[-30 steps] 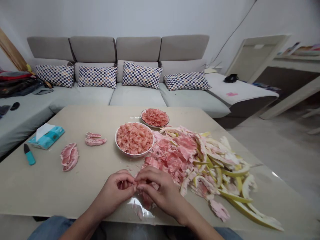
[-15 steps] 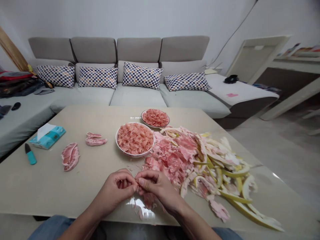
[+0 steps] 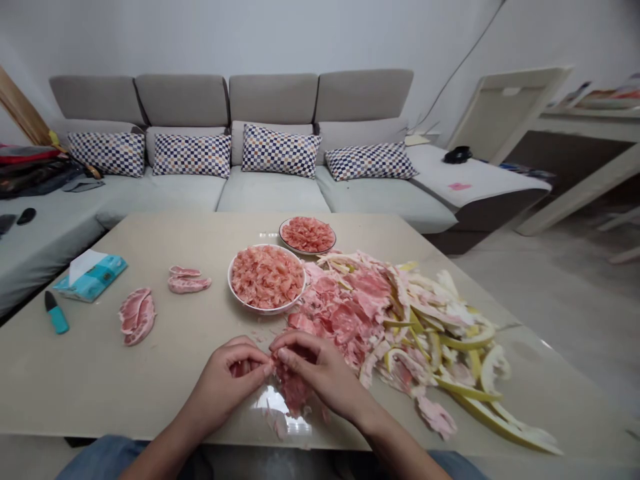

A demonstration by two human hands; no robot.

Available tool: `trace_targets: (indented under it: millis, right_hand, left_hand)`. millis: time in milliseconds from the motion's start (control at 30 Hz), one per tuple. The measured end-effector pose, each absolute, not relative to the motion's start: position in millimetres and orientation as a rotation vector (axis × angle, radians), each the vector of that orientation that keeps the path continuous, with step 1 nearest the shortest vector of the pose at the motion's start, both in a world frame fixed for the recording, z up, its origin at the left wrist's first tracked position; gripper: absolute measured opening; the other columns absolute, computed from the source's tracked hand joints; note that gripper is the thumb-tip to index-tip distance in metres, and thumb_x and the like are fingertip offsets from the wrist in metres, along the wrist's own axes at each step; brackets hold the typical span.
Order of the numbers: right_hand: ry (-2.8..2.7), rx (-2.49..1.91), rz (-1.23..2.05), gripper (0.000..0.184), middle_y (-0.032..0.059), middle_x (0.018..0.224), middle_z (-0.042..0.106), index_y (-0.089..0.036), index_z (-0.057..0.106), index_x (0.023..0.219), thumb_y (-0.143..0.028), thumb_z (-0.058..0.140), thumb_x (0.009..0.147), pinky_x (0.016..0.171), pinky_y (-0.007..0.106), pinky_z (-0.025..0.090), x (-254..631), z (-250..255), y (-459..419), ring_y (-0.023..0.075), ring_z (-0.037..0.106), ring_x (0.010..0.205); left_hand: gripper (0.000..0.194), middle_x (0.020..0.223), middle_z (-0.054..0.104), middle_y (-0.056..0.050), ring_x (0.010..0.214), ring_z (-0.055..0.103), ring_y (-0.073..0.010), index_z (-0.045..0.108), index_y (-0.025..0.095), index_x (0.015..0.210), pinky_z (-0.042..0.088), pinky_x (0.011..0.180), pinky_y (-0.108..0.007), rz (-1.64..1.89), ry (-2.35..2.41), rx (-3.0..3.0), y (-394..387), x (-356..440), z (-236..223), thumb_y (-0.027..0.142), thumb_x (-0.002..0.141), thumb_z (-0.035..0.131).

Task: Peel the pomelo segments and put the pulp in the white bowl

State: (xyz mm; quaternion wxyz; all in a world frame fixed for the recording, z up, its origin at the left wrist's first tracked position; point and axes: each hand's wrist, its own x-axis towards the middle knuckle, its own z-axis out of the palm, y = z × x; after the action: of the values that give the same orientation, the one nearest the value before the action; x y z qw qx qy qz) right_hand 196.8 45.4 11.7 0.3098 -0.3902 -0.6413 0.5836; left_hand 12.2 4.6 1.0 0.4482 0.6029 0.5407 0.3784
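Close together over the near part of the table, my left hand (image 3: pixel 227 380) and my right hand (image 3: pixel 323 377) both have thumb and fingers pinched at a reddish piece of pomelo (image 3: pixel 293 390). My fingertips partly cover it, so I cannot tell where it ends and the scraps below begin. Just beyond my hands stands a white bowl (image 3: pixel 230 288) heaped with peeled pomelo flesh (image 3: pixel 267 275). Pink membrane scraps (image 3: pixel 345 313) lie in a pile beside my right hand. Left of the bowl rest several pomelo segments (image 3: pixel 137 317), with some membrane on them.
A dark-rimmed plate (image 3: pixel 285 244) of pomelo flesh sits behind the bowl. Thick yellow-green rinds (image 3: pixel 500 427) spread over the right side of the table (image 3: pixel 190 373). At the left are a tissue pack (image 3: pixel 97 280) and a teal-handled knife (image 3: pixel 57 320). A sofa (image 3: pixel 275 190) stands behind.
My fingertips have parted slightly, and more of the reddish pomelo piece shows between my hands. The whole view has shifted a little. Bowl, plate and scraps stay in place.
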Motion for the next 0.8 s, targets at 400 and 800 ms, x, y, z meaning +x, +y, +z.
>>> trace_targets:
  millis: [400,800]
  right_hand:
    - [-1.413,-1.056,1.707,0.029,0.0006,0.07,0.067,-0.016,0.064,0.083,-0.043,0.071,0.073,0.061,0.025,0.052,198.5,6.0,53.7,0.0129,0.063,0.061]
    - [-1.856,-1.075,0.905,0.016,0.0062,0.093,0.072,-0.018,0.069,0.094,-0.022,0.059,0.082,0.07,0.029,0.054,190.2,35.3,102.9,0.0163,0.067,0.077]
  left_hand:
    - [0.017,0.074,0.059,-0.003,0.068,0.052,-0.0152,0.074,0.018,0.076,0.038,0.062,-0.025,0.948,1.298,1.484,3.4,13.4,2.5,0.032,0.079,0.065]
    - [0.021,0.072,0.057,-0.002,0.064,0.045,-0.0132,0.072,0.017,0.079,0.033,0.059,-0.023,1.028,1.324,1.323,8.9,9.7,-1.7,0.036,0.079,0.065]
